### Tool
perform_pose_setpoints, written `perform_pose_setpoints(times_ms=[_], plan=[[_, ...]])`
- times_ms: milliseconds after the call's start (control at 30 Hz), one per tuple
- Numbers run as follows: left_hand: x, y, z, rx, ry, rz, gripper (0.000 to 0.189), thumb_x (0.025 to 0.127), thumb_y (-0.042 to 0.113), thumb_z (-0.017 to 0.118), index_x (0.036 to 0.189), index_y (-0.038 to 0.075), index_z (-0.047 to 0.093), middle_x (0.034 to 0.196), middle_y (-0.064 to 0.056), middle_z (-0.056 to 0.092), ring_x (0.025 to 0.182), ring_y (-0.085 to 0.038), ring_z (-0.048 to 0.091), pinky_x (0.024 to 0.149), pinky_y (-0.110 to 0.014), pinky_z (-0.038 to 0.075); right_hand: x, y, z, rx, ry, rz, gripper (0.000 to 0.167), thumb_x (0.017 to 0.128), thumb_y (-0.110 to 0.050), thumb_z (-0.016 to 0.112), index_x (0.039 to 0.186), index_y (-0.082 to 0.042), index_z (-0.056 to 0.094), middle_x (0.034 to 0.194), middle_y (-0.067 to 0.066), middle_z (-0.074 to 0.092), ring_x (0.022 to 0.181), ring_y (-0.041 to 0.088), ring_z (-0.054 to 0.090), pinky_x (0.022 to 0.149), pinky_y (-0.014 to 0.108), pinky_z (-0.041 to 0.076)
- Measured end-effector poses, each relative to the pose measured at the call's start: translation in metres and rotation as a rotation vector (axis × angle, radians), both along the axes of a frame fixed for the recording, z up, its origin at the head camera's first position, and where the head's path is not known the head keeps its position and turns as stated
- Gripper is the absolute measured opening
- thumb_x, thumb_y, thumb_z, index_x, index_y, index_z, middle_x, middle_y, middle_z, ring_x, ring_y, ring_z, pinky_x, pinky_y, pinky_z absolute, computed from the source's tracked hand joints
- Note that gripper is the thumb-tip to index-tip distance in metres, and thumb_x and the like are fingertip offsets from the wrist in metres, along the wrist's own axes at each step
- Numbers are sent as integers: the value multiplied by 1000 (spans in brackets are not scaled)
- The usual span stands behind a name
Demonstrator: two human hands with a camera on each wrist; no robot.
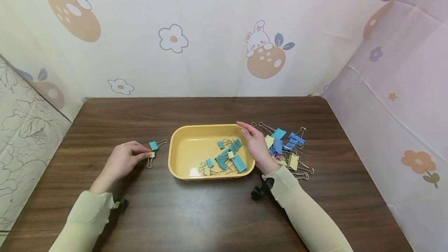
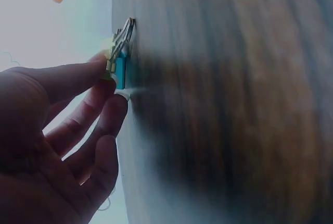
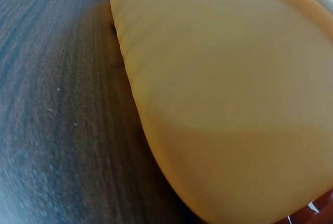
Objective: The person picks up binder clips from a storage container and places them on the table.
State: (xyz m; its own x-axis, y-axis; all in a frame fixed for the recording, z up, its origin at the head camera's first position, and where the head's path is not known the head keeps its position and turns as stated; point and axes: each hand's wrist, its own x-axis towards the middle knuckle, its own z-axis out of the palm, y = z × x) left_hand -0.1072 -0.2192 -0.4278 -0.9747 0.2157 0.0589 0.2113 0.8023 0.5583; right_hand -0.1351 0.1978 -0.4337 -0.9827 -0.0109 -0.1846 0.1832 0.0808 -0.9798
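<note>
Left hand (image 1: 120,161) pinches a yellow clip (image 1: 152,154) left of the yellow tray (image 1: 192,154).
A teal clip (image 1: 153,145) sits just beside it; the right hand (image 1: 258,149) touches the tray's right end, though whether its fingers (image 1: 247,127) grip cannot be told.

Glossy plastic tray (image 1: 190,153) — smooth inside, metal-handled binder clips (image 1: 240,163), wood-grain tabletop (image 1: 157,213)

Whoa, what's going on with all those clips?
A person is handling binder clips at a table. The left hand pinches a small yellow binder clip, with a teal binder clip right beside it. The right hand touches the right end of a yellow tray. Teal and yellow clips lie inside, mostly toward the right. A mixed pile of clips, including blue ones, sits right of the tray.
</note>
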Motion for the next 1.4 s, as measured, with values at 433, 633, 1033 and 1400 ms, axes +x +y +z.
perform_pose_setpoints(times_ms=[433, 633, 1033, 1400], plan=[[-2, 1, 7, 13, -51, 13, 14, 90, 23, 75, 100, 13, 77, 91, 1, 68, 76, -16, 57, 68, -36, 45, -1, 0, 0, -1, 10, -2, 36, 107, -19, 45, 141, -16, 57, 146, 6, 50, 127, 25, 52, 104, 44, 42], [0, 8, 19, 127, -8, 33, 13, 91, 21, 75, 101, 12, 75, 93, 0, 70, 77, -18, 65, 68, -33, 50, 0, 0, 0, 1, 16, -1, 36, 107, -21, 45, 141, -17, 57, 146, 5, 50, 127, 24, 52, 104, 44, 43], [5, 47, 45, 244, -2, -154, 13, 89, 17, 76, 101, 13, 75, 87, 6, 68, 76, -13, 62, 67, -30, 52, -1, -1, -1, 2, 12, 3, 38, 108, -21, 44, 143, -14, 54, 147, 6, 48, 129, 25, 50, 105, 44, 41], [12, 92, 52, 231, -3, -432, 17, 86, 13, 79, 101, 17, 73, 94, 7, 70, 84, -7, 62, 70, -32, 53, -1, -1, -2, 26, 12, -1, 37, 108, -21, 44, 142, -15, 56, 147, 4, 48, 132, 22, 47, 108, 42, 38]])
